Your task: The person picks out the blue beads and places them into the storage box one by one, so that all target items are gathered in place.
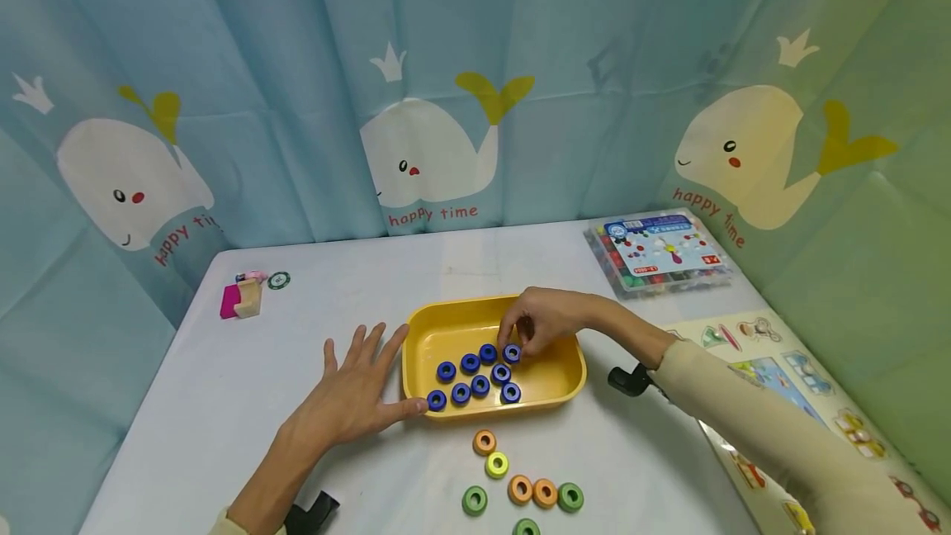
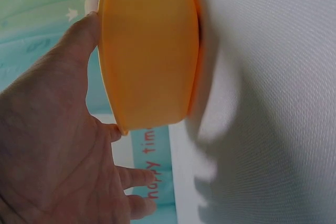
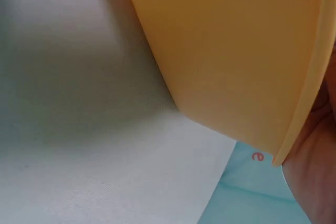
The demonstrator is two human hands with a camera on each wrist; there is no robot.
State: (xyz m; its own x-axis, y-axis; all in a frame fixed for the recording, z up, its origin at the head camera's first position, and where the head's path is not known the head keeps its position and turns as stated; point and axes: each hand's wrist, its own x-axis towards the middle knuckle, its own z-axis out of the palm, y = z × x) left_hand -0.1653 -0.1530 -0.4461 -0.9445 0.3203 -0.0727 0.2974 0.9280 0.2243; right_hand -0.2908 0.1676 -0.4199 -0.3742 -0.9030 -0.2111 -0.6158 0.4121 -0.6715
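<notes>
A yellow tray (image 1: 453,316) sits mid-table in the head view, with several small dark-blue rings (image 1: 480,386) on its floor. My right hand (image 1: 548,319) reaches over the far right rim and pinches one blue ring (image 1: 512,353) between thumb and fingers. Spread fingers of my left hand (image 1: 355,396) lie at the tray's left end, thumb and index finger touching the rim. In the left wrist view, the left hand (image 2: 58,114) is against the tray wall (image 2: 149,51). The tray wall (image 3: 226,51) hides most of the right hand (image 3: 312,177) in the right wrist view.
Several orange, yellow and green rings (image 1: 521,490) lie in front of the tray. A clear box of colourful pieces (image 1: 661,253) stands back right, above a picture board (image 1: 798,378). Small blocks (image 1: 242,300) and a round token (image 1: 278,280) lie back left. A curtain (image 1: 297,147) hangs behind.
</notes>
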